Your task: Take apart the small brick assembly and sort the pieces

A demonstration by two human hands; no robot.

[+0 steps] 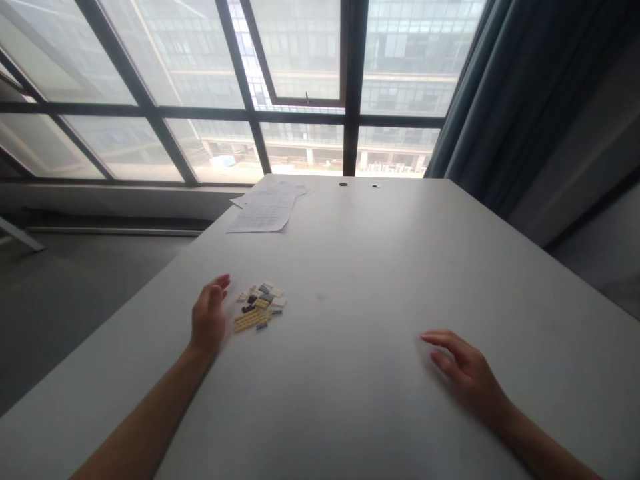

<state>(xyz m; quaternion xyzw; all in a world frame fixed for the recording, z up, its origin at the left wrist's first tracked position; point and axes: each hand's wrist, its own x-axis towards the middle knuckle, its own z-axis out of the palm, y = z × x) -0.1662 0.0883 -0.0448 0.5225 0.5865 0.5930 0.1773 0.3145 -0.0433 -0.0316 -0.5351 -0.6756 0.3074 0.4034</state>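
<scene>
Several small building bricks lie in a loose pile on the white table [350,267], left of the middle. Among them are yellow bricks [246,322], white bricks [278,302], dark grey bricks [263,327] and black pieces. My left hand [210,317] rests on its edge just left of the pile, apart from it, with its fingers curved and nothing in them. Farther right, my right hand [463,367] lies near the table surface, thumb and fingers apart, holding nothing. The bricks are nearer to my left hand than to my right.
Sheets of printed paper [265,210] lie at the table's far left corner. Two round cable holes, one of them a dark hole [343,185], sit near the far edge. Beyond stand large windows [300,113], and a blue-grey curtain [480,100] hangs on the right.
</scene>
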